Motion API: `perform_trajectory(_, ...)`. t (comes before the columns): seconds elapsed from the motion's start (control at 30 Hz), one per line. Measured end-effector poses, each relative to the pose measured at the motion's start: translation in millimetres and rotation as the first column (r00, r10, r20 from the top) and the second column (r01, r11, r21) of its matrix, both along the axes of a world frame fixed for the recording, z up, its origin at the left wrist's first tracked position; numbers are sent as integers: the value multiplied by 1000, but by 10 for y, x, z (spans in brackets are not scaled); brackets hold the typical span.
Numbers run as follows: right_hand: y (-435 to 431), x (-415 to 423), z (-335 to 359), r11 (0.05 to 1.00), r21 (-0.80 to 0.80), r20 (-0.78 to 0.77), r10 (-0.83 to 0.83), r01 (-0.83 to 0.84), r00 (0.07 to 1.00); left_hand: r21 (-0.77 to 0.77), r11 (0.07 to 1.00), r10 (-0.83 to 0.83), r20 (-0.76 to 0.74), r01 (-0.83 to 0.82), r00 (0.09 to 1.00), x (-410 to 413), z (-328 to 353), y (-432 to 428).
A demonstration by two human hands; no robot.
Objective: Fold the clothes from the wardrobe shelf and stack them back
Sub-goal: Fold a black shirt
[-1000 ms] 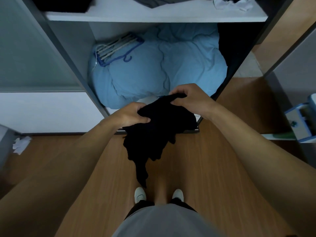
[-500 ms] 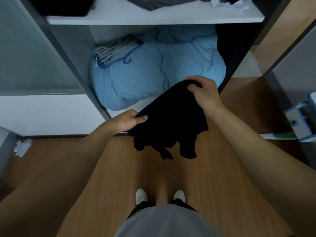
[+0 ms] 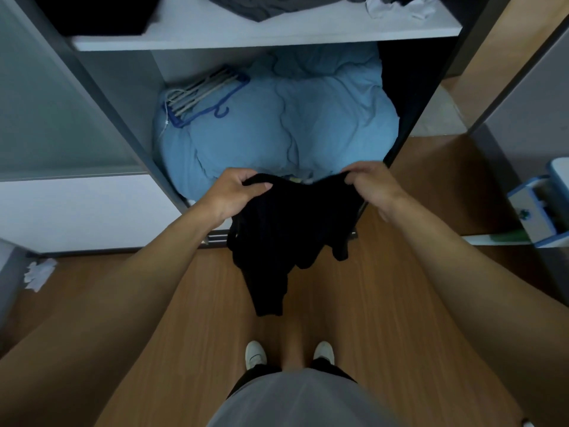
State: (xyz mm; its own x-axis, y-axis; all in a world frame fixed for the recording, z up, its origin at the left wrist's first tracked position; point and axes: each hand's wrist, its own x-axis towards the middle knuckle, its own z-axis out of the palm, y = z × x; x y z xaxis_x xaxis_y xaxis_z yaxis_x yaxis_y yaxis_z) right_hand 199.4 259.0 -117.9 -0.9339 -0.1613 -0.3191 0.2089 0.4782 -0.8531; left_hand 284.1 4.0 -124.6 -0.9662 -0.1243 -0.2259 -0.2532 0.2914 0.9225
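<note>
Wardrobe shelf [image 3: 277,32]: grey clothes [image 3: 271,6] lie unfolded. Black garment [image 3: 286,229]: unfolded, L hand [image 3: 234,195], R hand [image 3: 372,186] fingers clamped on top corners.

Matt black cloth garment [image 3: 286,229]; wood-grain floor [image 3: 385,303]

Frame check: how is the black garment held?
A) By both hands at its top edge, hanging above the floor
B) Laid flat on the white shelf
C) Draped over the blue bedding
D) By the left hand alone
A: the left hand and the right hand each grip the top edge of the black garment, which hangs free above the wooden floor.
</note>
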Motion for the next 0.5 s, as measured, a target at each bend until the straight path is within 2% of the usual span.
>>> perform_trajectory(0.07,-31,89,-66,927,222,108,285,-302,952,-31,999,-25,-27,24,999,-44,100,91)
perform_trajectory(0.13,-166,203,-109,864,225,92,441,-450,893,-51,997,-55,-60,52,997,-75,199,188)
perform_trajectory(0.23,-452,283,-92,871,96,-133,491,-482,861,-141,982,-138,-82,126,987,-90,279,299)
perform_trajectory(0.3,-582,270,-8,848,170,-227,530,-502,817,-176,975,-153,-100,134,983,-82,300,299)
perform_trajectory(0.37,-653,235,33,827,223,-254,561,-516,788,-147,984,-116,-122,98,986,-76,291,227)
perform_trajectory(0.4,-675,229,48,834,201,-252,551,-514,796,-136,988,-94,-116,78,989,-71,269,168)
perform_trajectory(0.5,-706,249,94,890,39,-232,450,-454,862,-121,989,-93,-28,89,995,-15,130,-52)
